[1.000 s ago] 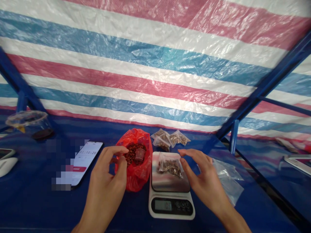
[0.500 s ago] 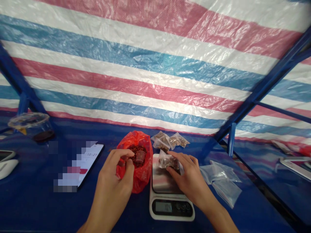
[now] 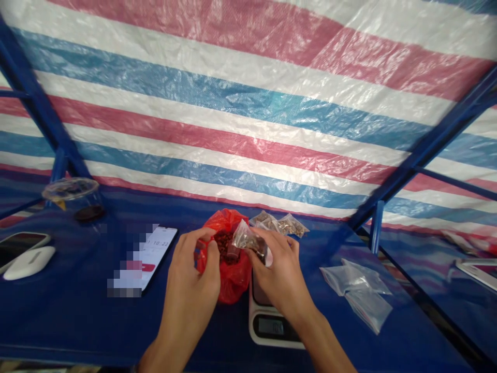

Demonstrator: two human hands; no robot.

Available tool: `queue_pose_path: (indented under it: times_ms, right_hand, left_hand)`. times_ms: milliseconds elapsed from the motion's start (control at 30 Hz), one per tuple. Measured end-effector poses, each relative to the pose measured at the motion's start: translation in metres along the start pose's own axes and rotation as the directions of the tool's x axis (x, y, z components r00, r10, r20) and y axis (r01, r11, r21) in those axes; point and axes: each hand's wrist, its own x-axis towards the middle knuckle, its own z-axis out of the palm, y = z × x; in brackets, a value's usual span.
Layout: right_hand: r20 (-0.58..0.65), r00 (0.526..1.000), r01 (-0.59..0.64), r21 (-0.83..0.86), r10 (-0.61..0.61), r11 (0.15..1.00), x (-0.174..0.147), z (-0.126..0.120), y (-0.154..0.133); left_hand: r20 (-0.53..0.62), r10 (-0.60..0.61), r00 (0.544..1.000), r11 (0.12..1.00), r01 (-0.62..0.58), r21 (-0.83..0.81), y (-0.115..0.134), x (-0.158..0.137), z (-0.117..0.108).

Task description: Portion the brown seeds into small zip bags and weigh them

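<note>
My right hand (image 3: 277,264) pinches a small clear plastic bag (image 3: 243,235) with dark brown bits in it. It holds the bag above the left edge of a white kitchen scale (image 3: 258,336), partly hiding the plate; the display seems to read 10.4. Left of the scale sits a red plastic bag (image 3: 235,285), its mouth spread around reddish-brown pieces (image 3: 223,241) and a small cup (image 3: 232,253). At that bag's left rim is my left hand (image 3: 194,264), thumb and fingers curved but apart, with nothing visible between them.
Several filled clear bags (image 3: 293,226) lie behind the scale. Flat clear bags (image 3: 353,277) are to the right. On the left are a lit phone (image 3: 161,254), a white case (image 3: 31,263), another phone (image 3: 23,243) and a clear plastic tub (image 3: 83,191). Striped sheeting (image 3: 233,129) hangs behind.
My right hand has lifted the small filled bag off the scale plate and carried it left toward the red bag. The whole view has shifted slightly; my left hand stays beside the red bag.
</note>
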Motion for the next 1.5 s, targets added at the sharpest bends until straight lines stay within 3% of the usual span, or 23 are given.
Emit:
queue_pose_path:
  times_ms: [167,300,633,700,767,867,933,1167,1367,1500]
  right_hand:
    - [0.127,0.992,-0.013,-0.092,0.025,0.996,-0.013,-0.017,0.035]
    - [0.117,0.993,0.002,-0.151,0.016,0.989,-0.032,-0.030,0.057]
    - [0.169,0.985,-0.016,-0.160,0.043,0.987,-0.047,-0.036,0.056]
    - [0.194,0.980,-0.015,-0.142,0.042,0.990,-0.048,-0.038,0.054]
    - [0.200,0.979,0.000,-0.121,0.024,0.993,-0.048,-0.042,0.054]
    - [0.128,0.992,0.016,-0.107,-0.003,0.994,-0.047,-0.050,0.053]
    - [0.044,0.999,0.019,-0.106,-0.014,0.994,-0.046,-0.056,0.049]
    - [-0.155,0.984,0.066,-0.110,-0.083,0.992,-0.039,-0.071,0.021]
    - [-0.233,0.972,0.005,-0.062,-0.019,0.998,-0.032,-0.064,0.037]
    - [-0.212,0.977,-0.025,-0.014,0.022,1.000,-0.032,-0.058,0.054]
  left_hand:
    - [0.029,-0.014,0.999,1.000,0.014,0.007,-0.003,0.001,-0.003]
    - [0.054,0.021,0.998,0.999,-0.024,0.043,-0.005,-0.001,-0.005]
    - [0.045,0.003,0.999,0.991,-0.008,0.131,-0.011,0.005,-0.008]
    - [0.103,0.057,0.993,0.989,-0.070,0.132,-0.012,0.002,-0.004]
    - [0.236,0.125,0.964,0.973,-0.165,0.159,-0.015,-0.003,0.002]
    - [0.454,0.145,0.879,0.916,-0.293,0.276,-0.023,-0.008,0.007]
    - [0.518,0.124,0.847,0.860,-0.352,0.369,-0.030,-0.008,0.008]
    - [0.456,0.157,0.876,0.699,-0.425,0.576,-0.043,0.008,-0.006]
    - [0.448,0.161,0.880,0.694,-0.423,0.583,-0.030,0.010,-0.006]
    - [0.388,0.306,0.869,0.694,-0.483,0.534,-0.020,0.005,-0.009]
